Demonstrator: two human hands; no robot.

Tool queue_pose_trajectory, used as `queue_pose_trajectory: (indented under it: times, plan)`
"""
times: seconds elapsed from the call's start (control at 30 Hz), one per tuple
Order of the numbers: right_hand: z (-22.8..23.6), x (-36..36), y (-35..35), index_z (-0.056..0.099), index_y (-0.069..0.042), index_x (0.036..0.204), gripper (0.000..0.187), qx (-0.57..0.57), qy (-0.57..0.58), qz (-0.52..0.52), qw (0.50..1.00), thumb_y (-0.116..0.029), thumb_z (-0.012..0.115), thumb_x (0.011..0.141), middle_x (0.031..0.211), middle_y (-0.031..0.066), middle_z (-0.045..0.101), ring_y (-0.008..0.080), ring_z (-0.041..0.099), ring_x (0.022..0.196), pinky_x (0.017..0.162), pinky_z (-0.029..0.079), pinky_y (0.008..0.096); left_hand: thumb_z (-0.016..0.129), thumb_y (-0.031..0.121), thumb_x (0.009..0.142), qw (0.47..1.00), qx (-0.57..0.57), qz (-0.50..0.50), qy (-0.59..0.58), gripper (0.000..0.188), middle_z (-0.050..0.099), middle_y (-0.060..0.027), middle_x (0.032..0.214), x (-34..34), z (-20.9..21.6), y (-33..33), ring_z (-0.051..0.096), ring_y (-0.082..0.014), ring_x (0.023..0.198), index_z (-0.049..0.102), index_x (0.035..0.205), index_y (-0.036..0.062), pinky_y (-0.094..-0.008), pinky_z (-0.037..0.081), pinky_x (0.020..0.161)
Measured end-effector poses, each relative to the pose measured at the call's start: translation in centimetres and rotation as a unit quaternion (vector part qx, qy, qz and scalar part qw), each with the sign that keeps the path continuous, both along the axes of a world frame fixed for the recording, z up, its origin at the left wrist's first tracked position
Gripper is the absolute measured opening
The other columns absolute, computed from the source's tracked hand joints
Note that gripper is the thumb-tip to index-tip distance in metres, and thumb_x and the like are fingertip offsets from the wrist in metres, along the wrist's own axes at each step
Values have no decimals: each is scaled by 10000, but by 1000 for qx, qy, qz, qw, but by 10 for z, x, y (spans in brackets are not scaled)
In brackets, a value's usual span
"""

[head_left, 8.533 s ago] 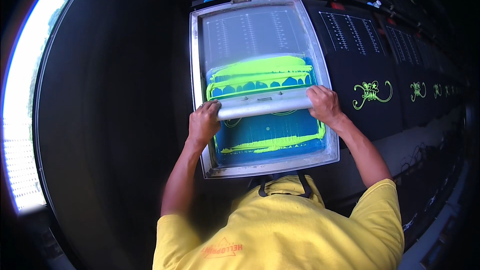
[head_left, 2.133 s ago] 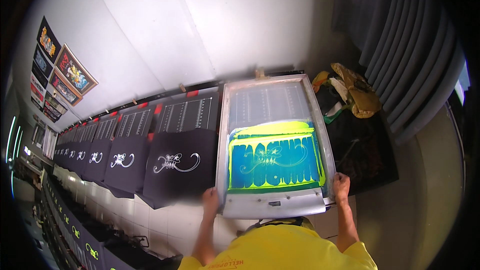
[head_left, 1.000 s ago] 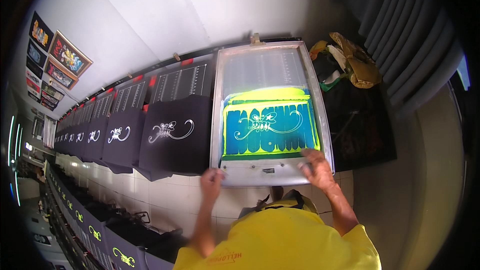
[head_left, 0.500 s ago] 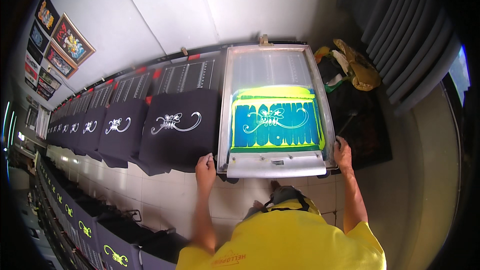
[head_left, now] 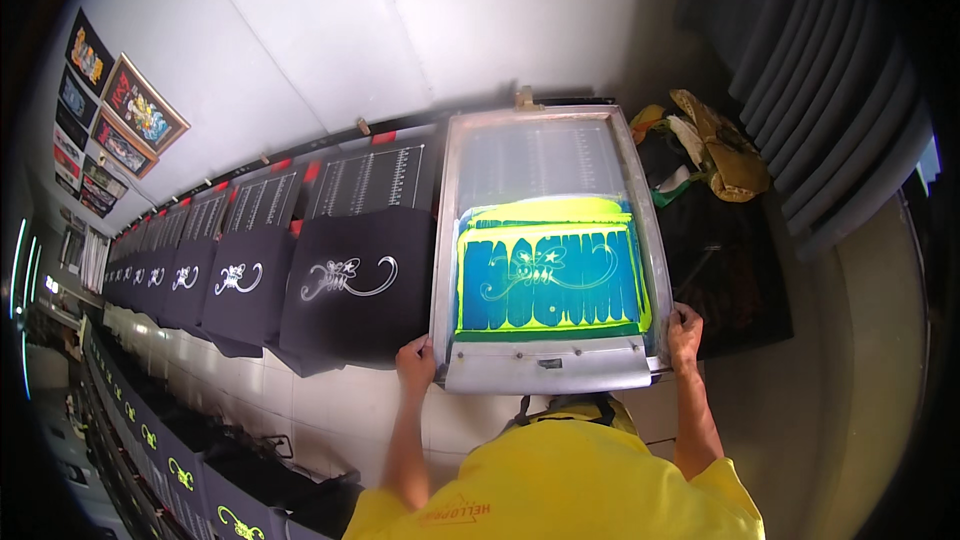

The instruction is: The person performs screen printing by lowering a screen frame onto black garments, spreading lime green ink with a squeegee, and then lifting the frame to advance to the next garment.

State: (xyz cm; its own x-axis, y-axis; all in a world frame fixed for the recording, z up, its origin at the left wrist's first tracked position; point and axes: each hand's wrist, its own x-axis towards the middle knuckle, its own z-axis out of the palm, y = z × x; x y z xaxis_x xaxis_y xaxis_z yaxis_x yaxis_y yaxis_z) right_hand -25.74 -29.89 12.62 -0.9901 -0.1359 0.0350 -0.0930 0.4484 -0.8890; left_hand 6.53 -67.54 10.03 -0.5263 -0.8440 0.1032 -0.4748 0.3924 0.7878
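Note:
A silk-screen frame lies over the last place of a long row of printing boards. Bright yellow-green ink is banked at the far end of its blue stencil, with streaks down the sides. A curling floral design shows in the stencil. My left hand is closed on the frame's near left corner. At the near right side, my right hand is closed on the frame's edge. A broad metal plate spans the near end. What lies under the mesh is mostly hidden.
Left of the frame, dark shirts with pale scroll prints lie along the row. A second row at lower left holds dark cloths with yellow-green prints. Crumpled bags lie to the right. A clamp stands behind the frame.
The whole scene sits lower in the picture. Both hands keep their hold on the frame. White lines seen through the stencil look fainter now.

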Motion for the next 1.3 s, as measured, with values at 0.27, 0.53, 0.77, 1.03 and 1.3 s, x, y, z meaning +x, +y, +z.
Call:
queue_pose_trajectory:
  times: [0.27, 0.53, 0.77, 1.03, 1.3]
  plan:
    - [-20, -12, 5, 680, 68, 1039, 250, 46, 52, 3, 998, -75, 556, 876, 897, 200, 711, 291, 678, 815, 791, 521, 360, 611, 171, 908, 1000, -2, 5, -14, 267, 706, -247, 942, -4, -4, -2, 714, -344, 887, 712, 1066, -19, -374, 533, 774]
    - [72, 68, -27, 545, -83, 1350, 546, 209, 219, 355, 885, -214, 709, 846, 1316, 171, 578, 337, 537, 1227, 1043, 432, 445, 557, 228, 981, 994, -12, -70, 79, 287, 721, -137, 896, 6, 65, 54, 686, -218, 761, 710, 965, -14, -317, 519, 630]
    - [102, 107, -64, 473, -153, 1406, 701, 374, 264, 576, 678, -191, 762, 768, 1389, 93, 523, 314, 508, 1251, 1061, 421, 438, 433, 360, 1058, 817, 498, -292, -2, 395, 679, -81, 973, 3, 33, 139, 630, -110, 706, 633, 1130, 27, -249, 471, 567]
    - [85, 99, -100, 613, -64, 962, 282, 302, 374, 452, 751, -117, 716, 705, 858, 94, 621, 290, 631, 829, 730, 523, 405, 347, 493, 1057, 754, 623, -189, 89, 523, 628, -52, 824, -40, -3, 169, 516, -101, 551, 571, 1147, 29, -229, 342, 454]
    - [91, 37, -116, 664, -131, 1067, 387, 323, 324, 384, 802, -198, 804, 712, 928, 125, 683, 317, 664, 887, 770, 541, 448, 326, 485, 1062, 791, 562, -240, 24, 520, 614, -52, 765, -48, -1, 176, 520, -107, 526, 557, 1131, 24, -238, 365, 445]
